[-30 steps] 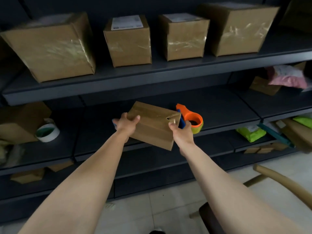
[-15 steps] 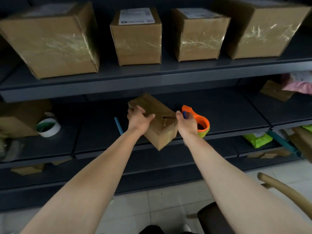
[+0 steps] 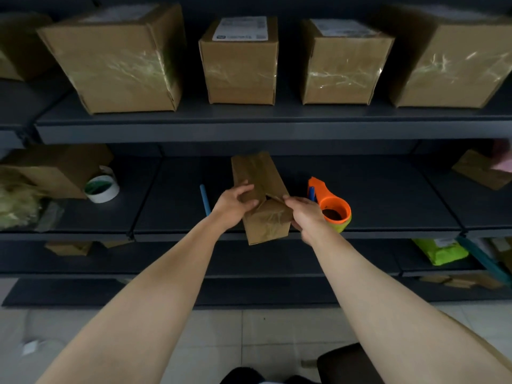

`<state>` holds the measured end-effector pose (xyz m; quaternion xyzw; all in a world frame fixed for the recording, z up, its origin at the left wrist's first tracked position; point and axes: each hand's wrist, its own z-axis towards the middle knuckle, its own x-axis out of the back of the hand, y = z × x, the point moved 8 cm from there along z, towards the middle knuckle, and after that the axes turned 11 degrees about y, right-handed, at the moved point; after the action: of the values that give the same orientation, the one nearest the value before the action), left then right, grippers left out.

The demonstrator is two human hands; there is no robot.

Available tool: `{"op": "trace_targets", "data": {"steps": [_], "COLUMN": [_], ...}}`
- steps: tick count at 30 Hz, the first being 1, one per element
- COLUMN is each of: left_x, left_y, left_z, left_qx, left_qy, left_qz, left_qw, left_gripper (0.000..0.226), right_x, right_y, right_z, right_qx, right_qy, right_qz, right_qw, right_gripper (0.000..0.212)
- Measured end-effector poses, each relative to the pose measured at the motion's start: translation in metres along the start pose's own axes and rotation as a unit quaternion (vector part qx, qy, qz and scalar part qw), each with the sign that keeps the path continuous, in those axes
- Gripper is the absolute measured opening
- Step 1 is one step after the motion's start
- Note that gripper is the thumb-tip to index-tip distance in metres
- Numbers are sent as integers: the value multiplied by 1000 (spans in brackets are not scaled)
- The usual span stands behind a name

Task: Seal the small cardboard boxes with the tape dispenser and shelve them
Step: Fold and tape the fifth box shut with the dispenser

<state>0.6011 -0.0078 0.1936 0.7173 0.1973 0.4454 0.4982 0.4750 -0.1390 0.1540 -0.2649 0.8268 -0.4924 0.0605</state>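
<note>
A small brown cardboard box (image 3: 260, 178) is held lengthwise over the front of the middle shelf (image 3: 388, 206), its taped near end facing me. My left hand (image 3: 232, 203) grips its left side, thumb across the top. My right hand (image 3: 304, 214) grips the right near corner, fingers curled on a flap edge. The orange tape dispenser (image 3: 331, 206) with yellow-green tape lies on the shelf just right of my right hand, apart from it.
Several taped boxes (image 3: 238, 70) stand on the upper shelf (image 3: 249, 128). On the middle shelf are a white tape roll (image 3: 102, 188), a blue stick (image 3: 205, 199), a box (image 3: 55, 170) at left and flat cardboard (image 3: 479, 173) at right. A green packet (image 3: 440, 250) lies lower right.
Both hands turned the box from lying crosswise to pointing away from me and moved it toward the shelf. The dispenser stayed in place.
</note>
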Motion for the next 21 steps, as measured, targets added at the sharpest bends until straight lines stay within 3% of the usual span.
{"op": "trace_targets", "data": {"steps": [7,12,21], "left_x": [-2,-1,-3], "left_y": [-10,-9,-5], "left_z": [-1,3,-5], "left_qx": [-7,-36,-52], "left_qy": [-40,1,74], "left_qz": [53,101,-3], "left_qw": [998,994,996], "left_gripper": [49,49,36], "right_x": [1,-2,-5], "right_y": [2,5,4], "right_z": [9,13,14], "right_qx": [-13,-17,-14], "right_qy": [-23,-38,-63], "right_qz": [-25,-8,-5], "right_qw": [999,999,998], "right_gripper": [47,43,51]}}
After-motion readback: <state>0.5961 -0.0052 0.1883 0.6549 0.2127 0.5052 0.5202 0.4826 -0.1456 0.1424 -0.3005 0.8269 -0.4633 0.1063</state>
